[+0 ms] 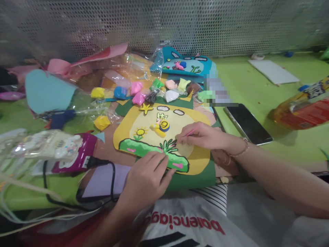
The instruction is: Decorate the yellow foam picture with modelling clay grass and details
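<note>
A clay picture on yellow card (203, 164) lies in front of me, with a snail (163, 127), a sun (140, 132), a star (146, 108) and a green grass strip (154, 151). My right hand (199, 137) pinches a thin pink stick (191, 131) at the card's right side, beside the tuft of dark-outlined leaves (168, 146). Its working end is hidden by my fingers. My left hand (145, 176) rests with extended fingers on the lower edge of the grass strip, holding nothing I can see. Green card (205, 178) shows underneath.
Small packets of coloured clay, such as a yellow one (102, 122), lie behind the picture. A blue clay picture (209, 68) stands further back. To the right are a phone (248, 123), a bottle (303, 108) and a white board (273, 71). Cords (113, 181) run at the left.
</note>
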Available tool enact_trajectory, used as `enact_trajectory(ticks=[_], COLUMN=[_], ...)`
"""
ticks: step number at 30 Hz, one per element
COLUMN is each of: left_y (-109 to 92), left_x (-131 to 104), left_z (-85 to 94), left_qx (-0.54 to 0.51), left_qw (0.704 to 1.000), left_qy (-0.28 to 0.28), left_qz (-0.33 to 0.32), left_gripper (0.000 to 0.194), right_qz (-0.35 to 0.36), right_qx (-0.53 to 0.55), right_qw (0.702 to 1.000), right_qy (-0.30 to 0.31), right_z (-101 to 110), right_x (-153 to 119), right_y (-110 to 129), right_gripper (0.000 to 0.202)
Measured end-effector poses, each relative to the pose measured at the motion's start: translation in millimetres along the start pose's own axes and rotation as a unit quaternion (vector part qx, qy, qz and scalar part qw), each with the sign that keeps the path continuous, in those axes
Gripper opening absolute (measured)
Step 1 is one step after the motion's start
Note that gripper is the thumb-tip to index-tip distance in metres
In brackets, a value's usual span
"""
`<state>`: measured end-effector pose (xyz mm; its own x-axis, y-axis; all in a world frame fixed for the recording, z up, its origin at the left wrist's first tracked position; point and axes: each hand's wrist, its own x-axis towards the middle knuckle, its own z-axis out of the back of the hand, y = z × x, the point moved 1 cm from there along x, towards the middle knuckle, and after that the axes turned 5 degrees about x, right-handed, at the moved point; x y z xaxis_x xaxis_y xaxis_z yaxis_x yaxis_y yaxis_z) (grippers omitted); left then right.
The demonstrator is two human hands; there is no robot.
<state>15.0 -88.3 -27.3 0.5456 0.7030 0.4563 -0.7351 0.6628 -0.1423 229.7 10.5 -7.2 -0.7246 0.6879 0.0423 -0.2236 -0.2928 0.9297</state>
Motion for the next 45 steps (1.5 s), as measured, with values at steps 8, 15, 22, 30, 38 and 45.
enact_trajectory(ticks=[8, 15, 22, 30, 38, 45], left_y=[-1.1, 0.3, -1.2, -1.2, -0.5, -1.2], left_x=[2.0, 0.8, 3.4, 1.3, 2.4, 2.4], left_z=[0.4, 0.5, 1.3, 1.5, -0.1, 0.9], left_qx=[0.001, -0.003, -0.002, 0.002, 0.002, 0.004], left_qw=[1.000, 1.000, 1.000, 1.000, 1.000, 1.000], left_qy=[-0.006, 0.004, -0.007, 0.003, 0.006, 0.003], left_qz=[-0.003, 0.000, -0.004, -0.003, -0.004, -0.003], left_gripper=[0.016, 0.016, 0.015, 0.017, 0.018, 0.017], right_qz=[0.007, 0.001, -0.017, -0.019, -0.014, -0.029], right_qx=[-0.012, -0.018, -0.004, -0.001, 0.000, 0.008], right_qw=[1.000, 1.000, 1.000, 1.000, 1.000, 0.999], right_qy=[-0.003, -0.003, -0.001, -0.007, -0.014, -0.028], right_z=[1.7, 1.7, 1.6, 0.0, -2.0, 3.7], right_x=[-0.6, -0.6, -0.2, 0.7, 2.3, 1.5], right_y=[-0.2, 0.6, -0.6, 0.7, -2.9, 0.7], right_gripper=[0.020, 0.020, 0.021, 0.021, 0.017, 0.017])
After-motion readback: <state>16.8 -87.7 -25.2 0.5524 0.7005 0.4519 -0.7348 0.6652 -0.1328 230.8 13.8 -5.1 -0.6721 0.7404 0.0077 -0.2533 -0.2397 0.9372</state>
